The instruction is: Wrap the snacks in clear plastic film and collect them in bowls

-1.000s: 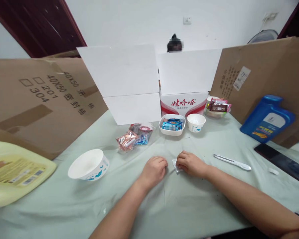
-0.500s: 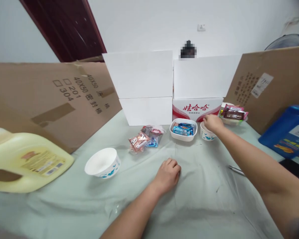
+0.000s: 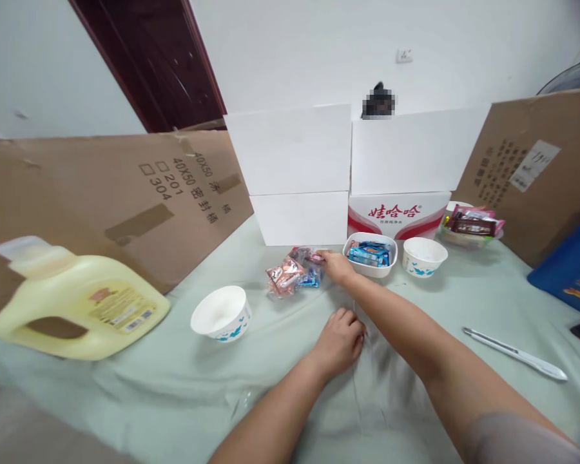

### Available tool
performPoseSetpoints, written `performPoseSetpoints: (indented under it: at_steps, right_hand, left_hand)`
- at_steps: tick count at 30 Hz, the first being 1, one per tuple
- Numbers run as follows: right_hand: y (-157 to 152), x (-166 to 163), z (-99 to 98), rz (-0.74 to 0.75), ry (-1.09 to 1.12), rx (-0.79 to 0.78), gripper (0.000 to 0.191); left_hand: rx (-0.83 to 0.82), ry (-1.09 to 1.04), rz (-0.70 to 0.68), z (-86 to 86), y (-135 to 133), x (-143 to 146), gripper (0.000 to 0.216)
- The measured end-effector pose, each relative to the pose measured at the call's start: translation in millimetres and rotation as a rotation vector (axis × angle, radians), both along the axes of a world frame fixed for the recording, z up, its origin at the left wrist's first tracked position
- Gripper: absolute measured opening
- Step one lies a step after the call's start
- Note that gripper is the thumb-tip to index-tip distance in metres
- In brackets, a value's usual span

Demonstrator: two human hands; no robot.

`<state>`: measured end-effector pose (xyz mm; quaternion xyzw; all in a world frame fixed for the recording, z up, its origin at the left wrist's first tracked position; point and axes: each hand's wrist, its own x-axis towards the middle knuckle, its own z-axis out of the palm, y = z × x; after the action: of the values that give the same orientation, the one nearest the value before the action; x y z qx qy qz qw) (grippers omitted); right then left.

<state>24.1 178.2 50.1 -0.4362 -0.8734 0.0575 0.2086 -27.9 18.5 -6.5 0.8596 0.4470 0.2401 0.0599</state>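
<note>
My right hand [image 3: 337,265] reaches forward to a loose pile of wrapped snacks, its fingers closed on a dark red snack packet [image 3: 318,256] at the pile's right side. The fingertips are partly hidden. In the same pile lie an orange-brown packet [image 3: 285,277] and a blue packet [image 3: 310,278]. My left hand [image 3: 342,338] rests on the cloth nearer to me, fingers curled, with nothing visible in it. Just right of my right hand stands a white square bowl [image 3: 373,270] holding several blue packets [image 3: 368,254].
Round white bowls stand at left [image 3: 220,312] and right [image 3: 424,256]. Farther right is a dish of snack packets [image 3: 473,224]. White box panels [image 3: 299,216] and brown cardboard [image 3: 53,200] border the cloth. A yellow jug [image 3: 120,309], a pen [image 3: 515,352] and a blue bottle [image 3: 568,264] lie nearer.
My right hand has left the right round bowl and moved left to the snack pile. My left hand stays on the cloth. The view has turned slightly, showing more of the pen and jug.
</note>
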Motion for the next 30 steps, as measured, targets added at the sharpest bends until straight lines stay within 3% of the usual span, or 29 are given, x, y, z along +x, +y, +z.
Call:
performPoseSetpoints:
  at_steps: [5,9,11,16,21,24,26,28,30]
  right_hand:
    - [-37.0,54.5,6.7,0.039,0.053,0.086,0.041]
    - [-105.3,126.5,0.0,0.053,0.039,0.260,0.038]
    - [-141.5,151.8,-11.1,0.066,-0.029,0.301,0.036]
    - [-196.9,163.8,-36.8,0.155,-0.050,0.082,0.021]
    - [-188.6,194.7,-16.0,0.197,0.101,-0.099,0.024]
    - [-164.9,237.9,-2.1,-0.142,0.146,-0.070,0.026]
    - [-148.5,259.0,-4.5,-0.369,0.157,-0.070,0.029]
    - [-137.1,264.9,-15.3,-0.450,0.215,-0.157,0.030]
    - [-133.0,256.5,-28.9,-0.414,0.298,-0.245,0.033]
  left_hand:
    - [0.075,-0.128,0.003,8.9,-5.9,-1.1,0.017]
    - [0.224,-0.369,0.058,19.6,-20.3,7.3,0.023]
    - [0.222,-0.377,0.019,20.1,-26.2,14.6,0.029]
    - [0.072,-0.111,-0.137,10.3,-29.8,30.1,0.038]
    - [-0.006,-0.074,-0.125,4.0,-26.3,30.1,0.046]
    - [0.020,-0.099,-0.101,0.8,-23.5,28.4,0.044]
    - [0.046,-0.112,-0.105,-1.4,-21.3,27.8,0.042]
    - [0.076,-0.125,-0.103,-2.6,-19.3,27.6,0.039]
    - [0.106,-0.130,-0.085,-2.3,-18.4,27.8,0.034]
